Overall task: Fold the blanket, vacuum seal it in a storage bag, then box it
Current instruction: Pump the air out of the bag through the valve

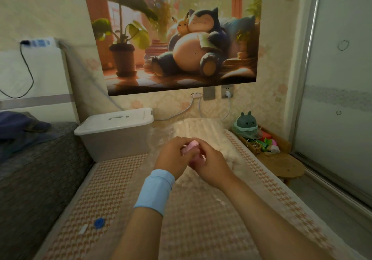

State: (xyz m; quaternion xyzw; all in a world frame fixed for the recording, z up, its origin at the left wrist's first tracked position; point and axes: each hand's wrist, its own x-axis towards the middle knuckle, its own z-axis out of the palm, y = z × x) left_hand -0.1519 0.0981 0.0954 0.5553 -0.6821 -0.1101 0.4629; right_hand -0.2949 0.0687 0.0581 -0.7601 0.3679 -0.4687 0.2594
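A folded cream blanket (198, 129) lies inside a clear plastic storage bag (161, 137) on the patterned mat of the bed. Above the bag, my left hand (173, 157) and my right hand (209, 165) are together, both curled round a small pink object (190, 147), mostly hidden by my fingers. A blue band wraps my left wrist. A white lidded storage box (115, 127) stands on the bed at the back left, lid on.
A blue round cap (99, 223) and a small white clip (83, 229) lie on the mat at the front left. A wooden stool (285, 167) with toys stands right of the bed. Cables hang from wall sockets (227, 91). A sliding door (340, 98) is on the right.
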